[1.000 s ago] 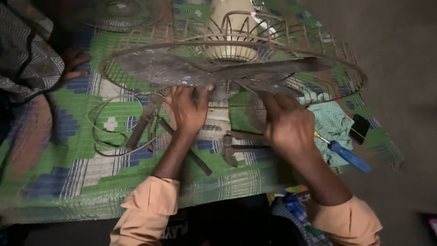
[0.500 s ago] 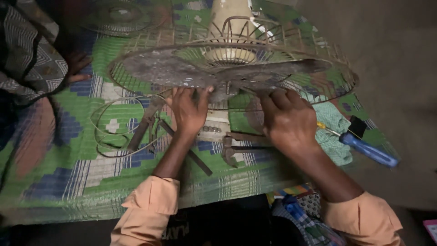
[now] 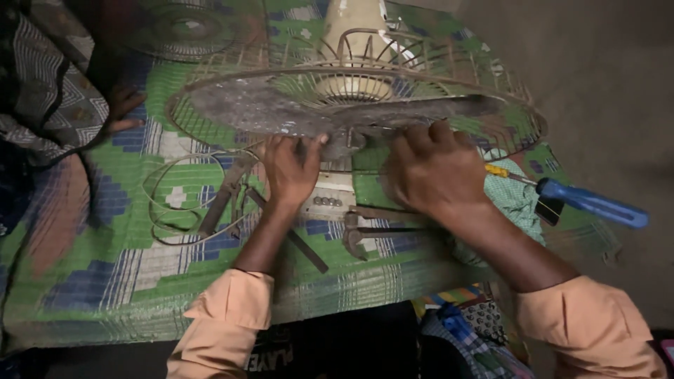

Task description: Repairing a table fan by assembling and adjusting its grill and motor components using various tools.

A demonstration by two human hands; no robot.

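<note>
Both hands are right at the hub of this old fan: the left hand (image 3: 291, 168) has its fingers curled loosely, tips pressed up against the hub (image 3: 349, 140) at the middle of the dusty blade (image 3: 281, 109), and the right hand (image 3: 432, 168) is cupped over the other side with fingers bent down, resting on the blade edge more than gripping anything, though I can't tell what's under the palm. The fan lies on a green and blue woven mat (image 3: 105, 281), its wire guard (image 3: 421, 77) circling the blade and the cream motor housing (image 3: 354, 28) sticking out at 12 o'clock. Risk-wise, I'd say the blade could spin or slip under those loose fingers, and the thin guard wires sit close enough to nick a knuckle. At 6 o'clock from the hands lie pliers (image 3: 365, 235), easy to bump with a wrist. A blue-handled screwdriver (image 3: 583, 202) at 3 o'clock sits near the mat's edge and could roll off. A loose wire ring (image 3: 168, 203) at 9 o'clock could snag a sleeve. Another person's hand (image 3: 123, 109) rests at 10 o'clock, near the guard rim.
</note>
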